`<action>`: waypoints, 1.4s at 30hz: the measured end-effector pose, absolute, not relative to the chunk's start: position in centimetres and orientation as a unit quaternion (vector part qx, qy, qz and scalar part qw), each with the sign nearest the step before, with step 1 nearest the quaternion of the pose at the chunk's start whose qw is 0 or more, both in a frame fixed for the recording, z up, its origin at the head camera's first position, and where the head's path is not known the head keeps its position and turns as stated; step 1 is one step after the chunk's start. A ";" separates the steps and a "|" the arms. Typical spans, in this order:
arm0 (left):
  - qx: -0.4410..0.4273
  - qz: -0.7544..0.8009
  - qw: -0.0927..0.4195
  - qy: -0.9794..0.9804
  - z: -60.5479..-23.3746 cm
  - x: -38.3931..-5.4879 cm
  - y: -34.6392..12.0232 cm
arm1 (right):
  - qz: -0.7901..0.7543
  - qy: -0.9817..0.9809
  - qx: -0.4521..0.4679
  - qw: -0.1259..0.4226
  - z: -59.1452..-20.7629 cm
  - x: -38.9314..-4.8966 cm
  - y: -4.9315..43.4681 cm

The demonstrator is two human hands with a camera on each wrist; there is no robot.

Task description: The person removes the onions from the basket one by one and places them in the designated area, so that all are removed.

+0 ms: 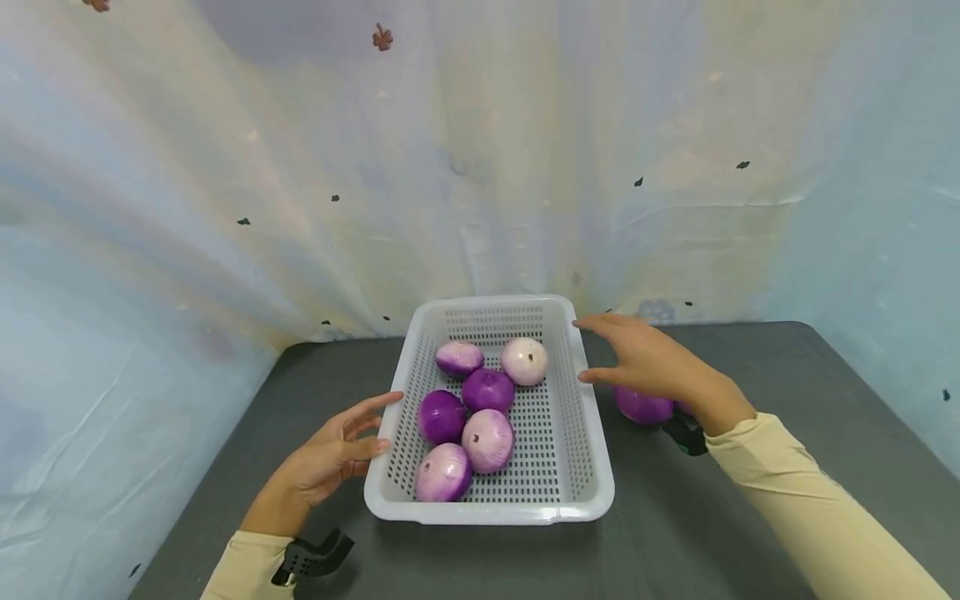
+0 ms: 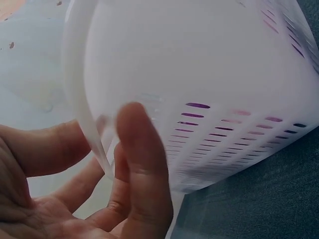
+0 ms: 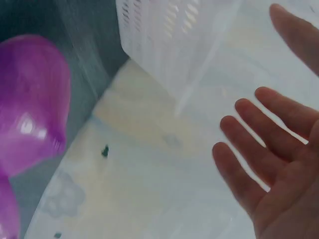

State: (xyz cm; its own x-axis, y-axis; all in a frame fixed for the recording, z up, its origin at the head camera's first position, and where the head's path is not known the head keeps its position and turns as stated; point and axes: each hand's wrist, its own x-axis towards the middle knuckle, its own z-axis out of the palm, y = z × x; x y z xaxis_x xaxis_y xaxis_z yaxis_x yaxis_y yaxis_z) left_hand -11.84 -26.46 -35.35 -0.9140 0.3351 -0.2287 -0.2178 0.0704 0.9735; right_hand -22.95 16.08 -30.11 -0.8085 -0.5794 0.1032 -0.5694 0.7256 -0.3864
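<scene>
A white perforated plastic basket (image 1: 495, 514) stands on the dark table, holding several onions, among them deep purple ones (image 1: 488, 390) and a paler one (image 1: 524, 362). At its left rim my left hand (image 1: 330, 458) grips the edge; in the left wrist view the rim of the basket (image 2: 149, 45) runs between thumb and fingers. My right hand (image 1: 648, 358) hovers by the right rim, fingers extended and thumb spread. The right wrist view shows that palm (image 3: 289, 184) holding nothing, apart from the basket wall (image 3: 164, 45). Below it lies a purple onion (image 1: 642, 406), partly hidden by the hand.
Another purple onion (image 3: 7, 211) touches the first one beside the basket, mostly covered by my right wrist in the head view. A pale patterned curtain (image 1: 510, 167) hangs behind the table (image 1: 480, 562) and along both sides.
</scene>
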 end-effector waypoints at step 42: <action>0.067 0.684 0.218 0.693 -35.6 -11.8 -26.7 | -0.086 0.936 -0.341 0.021 -35.6 -27.8 7.4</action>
State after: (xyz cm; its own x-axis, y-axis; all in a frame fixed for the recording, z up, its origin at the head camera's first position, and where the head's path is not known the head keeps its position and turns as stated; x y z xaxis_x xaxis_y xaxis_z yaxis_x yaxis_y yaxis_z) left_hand -11.84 -26.70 -35.56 -0.8955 0.3922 -0.2104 -0.2056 0.0548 0.9771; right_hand -27.77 7.36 -35.57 -0.7664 -0.6420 0.0204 -0.6349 0.7524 -0.1754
